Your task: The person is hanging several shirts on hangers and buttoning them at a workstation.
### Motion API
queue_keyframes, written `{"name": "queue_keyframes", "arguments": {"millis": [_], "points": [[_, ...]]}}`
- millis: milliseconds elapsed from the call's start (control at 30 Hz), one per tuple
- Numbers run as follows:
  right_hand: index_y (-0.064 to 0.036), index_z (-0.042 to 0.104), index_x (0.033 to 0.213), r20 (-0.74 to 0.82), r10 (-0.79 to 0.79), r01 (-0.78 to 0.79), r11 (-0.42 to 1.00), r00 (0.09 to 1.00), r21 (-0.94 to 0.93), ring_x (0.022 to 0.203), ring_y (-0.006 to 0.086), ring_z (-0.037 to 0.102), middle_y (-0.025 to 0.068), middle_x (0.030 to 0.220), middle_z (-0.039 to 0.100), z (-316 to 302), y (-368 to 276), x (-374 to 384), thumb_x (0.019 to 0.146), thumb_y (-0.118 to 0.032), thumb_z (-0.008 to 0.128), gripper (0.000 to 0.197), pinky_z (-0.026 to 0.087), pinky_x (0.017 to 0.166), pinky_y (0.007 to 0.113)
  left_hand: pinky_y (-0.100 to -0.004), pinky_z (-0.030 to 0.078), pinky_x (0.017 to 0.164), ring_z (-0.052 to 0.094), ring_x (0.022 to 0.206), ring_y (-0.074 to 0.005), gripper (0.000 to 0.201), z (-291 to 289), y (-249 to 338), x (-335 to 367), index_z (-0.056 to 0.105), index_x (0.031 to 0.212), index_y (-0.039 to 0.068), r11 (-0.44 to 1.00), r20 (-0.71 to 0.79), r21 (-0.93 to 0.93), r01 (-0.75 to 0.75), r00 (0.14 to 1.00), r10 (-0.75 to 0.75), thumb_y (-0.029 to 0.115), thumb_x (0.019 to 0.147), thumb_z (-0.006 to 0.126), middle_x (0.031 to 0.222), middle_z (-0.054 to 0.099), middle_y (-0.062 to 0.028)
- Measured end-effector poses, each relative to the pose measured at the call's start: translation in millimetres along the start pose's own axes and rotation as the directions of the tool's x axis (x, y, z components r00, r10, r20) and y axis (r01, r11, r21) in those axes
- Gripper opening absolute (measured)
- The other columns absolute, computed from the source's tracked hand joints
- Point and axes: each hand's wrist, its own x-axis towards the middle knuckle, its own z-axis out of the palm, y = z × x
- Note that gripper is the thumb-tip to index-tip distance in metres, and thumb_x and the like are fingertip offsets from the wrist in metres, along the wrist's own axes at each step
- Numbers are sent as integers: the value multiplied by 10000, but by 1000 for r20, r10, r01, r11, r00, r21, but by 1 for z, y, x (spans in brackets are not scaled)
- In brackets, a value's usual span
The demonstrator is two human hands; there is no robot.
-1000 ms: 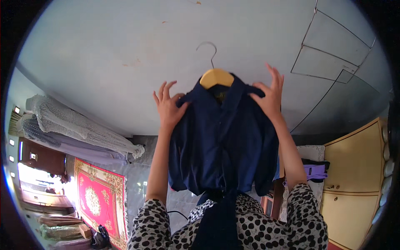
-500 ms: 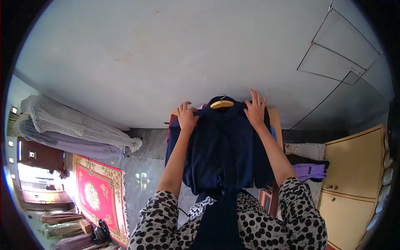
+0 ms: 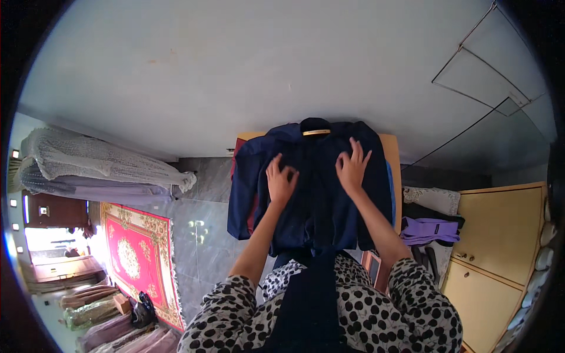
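A dark navy jacket (image 3: 321, 200) lies spread in front of me, sleeves out to both sides and collar at the far end. Inside the collar shows the pale wooden bar of a hanger (image 3: 316, 132). On the left part of the jacket front, my left hand (image 3: 282, 181) pinches the cloth between thumb and forefinger, the other fingers raised. Across from it, my right hand (image 3: 353, 170) makes a similar pinch on the right front, its remaining fingers spread. Maroon and blue cloth peeks out beneath the jacket at either side.
The jacket rests on a light wooden tabletop (image 3: 389, 146) against a grey wall (image 3: 282, 70). A beige cabinet (image 3: 500, 229) and folded purple cloth (image 3: 431, 230) are at right. At left are hanging pale gowns (image 3: 106, 167) and a red rug (image 3: 138, 259). A wire rack (image 3: 477, 70) is on the wall.
Both hands have come down from the jacket's shoulders toward its chest and closed into pinches. The shoulders and left sleeve now lie wider, and the hanger's hook no longer shows.
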Motion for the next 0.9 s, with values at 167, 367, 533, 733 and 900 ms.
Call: {"name": "queue_keyframes", "arguments": {"millis": [167, 367, 533, 733, 900], "points": [[-47, 689, 749, 174, -64, 42, 991, 983, 129, 1427, 358, 262, 148, 1533, 305, 6, -34, -65, 825, -209, 719, 181, 125, 1112, 705, -511, 259, 1134, 328, 1385, -327, 279, 2, 15, -50, 748, 987, 162, 998, 139, 67, 6, 990, -15, 298, 747, 789, 1530, 326, -101], [-46, 703, 773, 348, 22, -41, 998, 937, 46, 1432, 335, 259, 132, 1547, 291, 17, -53, -79, 812, -197, 729, 158, 105, 1125, 700, -574, 228, 1136, 315, 1403, -280, 327, 17, 22, -56, 747, 1043, 204, 982, 153, 189, 2, 988, -31, 305, 734, 783, 1548, 303, -51], [-64, 716, 763, 185, 59, -75, 994, 981, 79, 1419, 318, 292, 98, 1532, 320, 16, -59, -88, 804, -178, 729, 122, 104, 1136, 685, -615, 193, 1135, 307, 1401, -281, 238, 21, 18, -59, 767, 981, 197, 964, 232, 251, 87, 961, -147, 298, 765, 766, 1515, 353, -43], [-77, 754, 794, 146, 83, -97, 991, 986, 91, 1399, 317, 327, 92, 1514, 349, 12, -58, -88, 774, -157, 740, 84, 120, 1135, 675, -645, 181, 1124, 311, 1397, -276, 170, 24, 14, -55, 786, 908, 198, 986, 182, 165, 36, 981, -67, 291, 768, 762, 1475, 400, -37], [-84, 759, 800, 189, 152, -175, 978, 970, 112, 1407, 321, 312, 95, 1514, 341, 12, -68, -82, 788, -168, 749, 85, 116, 1135, 684, -654, 192, 1114, 320, 1387, -276, 164, 26, 19, -50, 785, 875, 185, 984, 211, 174, 36, 975, -73, 284, 745, 784, 1459, 415, -41]]}}
